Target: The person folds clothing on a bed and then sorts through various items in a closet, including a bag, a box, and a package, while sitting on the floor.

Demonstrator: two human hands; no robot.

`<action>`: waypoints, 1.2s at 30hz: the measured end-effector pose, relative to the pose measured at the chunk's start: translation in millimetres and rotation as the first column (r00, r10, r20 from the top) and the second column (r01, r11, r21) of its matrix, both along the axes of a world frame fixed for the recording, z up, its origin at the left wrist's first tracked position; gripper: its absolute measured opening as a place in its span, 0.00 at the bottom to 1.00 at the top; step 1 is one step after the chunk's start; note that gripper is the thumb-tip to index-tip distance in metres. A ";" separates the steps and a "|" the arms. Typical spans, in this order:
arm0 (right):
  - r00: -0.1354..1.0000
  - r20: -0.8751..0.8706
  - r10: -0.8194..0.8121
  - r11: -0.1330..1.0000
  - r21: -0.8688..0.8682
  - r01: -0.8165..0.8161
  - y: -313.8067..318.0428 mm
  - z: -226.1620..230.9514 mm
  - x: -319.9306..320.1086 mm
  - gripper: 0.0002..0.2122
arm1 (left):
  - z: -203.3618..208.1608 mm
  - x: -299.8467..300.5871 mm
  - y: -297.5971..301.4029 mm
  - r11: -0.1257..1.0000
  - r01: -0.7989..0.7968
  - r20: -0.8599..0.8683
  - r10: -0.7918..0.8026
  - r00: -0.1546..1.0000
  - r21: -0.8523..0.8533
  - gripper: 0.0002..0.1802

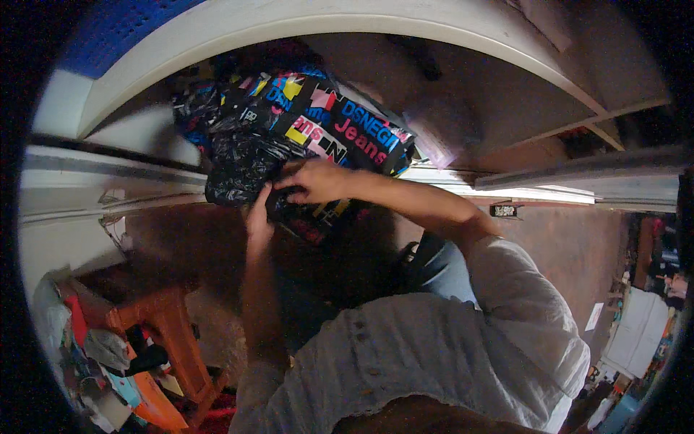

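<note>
A big black bag (340, 123) printed with bright coloured lettering lies on a high shelf above me. Next to it, at its left end, sits a crumpled black plastic bag (242, 163). My right hand (314, 181) reaches up and grips the lower edge of the printed bag, fingers curled over it. My left hand (258, 217) is raised just below the black plastic bag and presses against its underside. Both arms stretch up from my pale shirt at the bottom of the view.
A white curved shelf edge (405, 22) arches over the bags. An orange wooden table (163, 325) with clothes and clutter stands at lower left. A white rail (578, 184) runs to the right. Brown floor and more clutter lie at the far right.
</note>
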State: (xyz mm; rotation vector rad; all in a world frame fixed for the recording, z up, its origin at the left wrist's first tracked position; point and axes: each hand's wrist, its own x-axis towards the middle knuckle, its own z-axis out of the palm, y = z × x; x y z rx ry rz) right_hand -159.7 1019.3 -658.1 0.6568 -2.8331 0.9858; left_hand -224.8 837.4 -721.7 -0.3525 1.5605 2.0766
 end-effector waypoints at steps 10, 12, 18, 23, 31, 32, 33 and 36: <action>0.752 0.513 -0.414 0.769 -0.246 0.590 170.2 -21.6 -31.1 0.48 | -54.7 -17.6 -4.3 0.990 0.122 0.337 -0.139 0.931 0.071 0.25; 0.776 0.508 -0.373 0.788 -0.269 0.554 171.1 -17.3 -34.6 0.49 | -48.6 -11.1 -2.7 0.982 0.122 0.189 -0.149 0.971 0.143 0.25; 0.614 0.777 -0.138 0.738 -0.333 0.587 135.5 47.3 -33.3 0.40 | -30.0 2.7 -7.4 0.992 0.069 0.030 -0.072 0.997 0.106 0.18; 0.663 0.647 -0.378 0.655 -0.319 0.685 169.8 12.1 -31.3 0.25 | -5.3 -9.7 7.3 0.957 -0.031 0.086 0.006 0.996 0.288 0.18; 0.882 0.200 -0.426 0.714 -0.525 0.463 240.5 97.5 31.5 0.23 | 51.5 -27.9 122.5 0.935 0.165 -0.002 -0.173 0.985 0.315 0.20; 0.887 0.150 -0.436 0.714 -0.542 0.443 261.1 101.1 38.9 0.21 | 54.5 -21.3 149.6 0.964 0.162 -0.074 -0.150 0.986 0.212 0.21; 0.871 0.146 -0.469 0.708 -0.527 0.470 281.6 101.0 50.3 0.21 | 72.4 -9.2 168.8 0.984 0.176 -0.026 -0.175 0.984 0.039 0.23; 0.788 0.181 -0.588 0.691 -0.394 0.606 302.4 105.1 86.0 0.22 | 45.7 -24.3 190.8 0.885 0.097 -0.078 -0.148 0.986 -0.456 0.28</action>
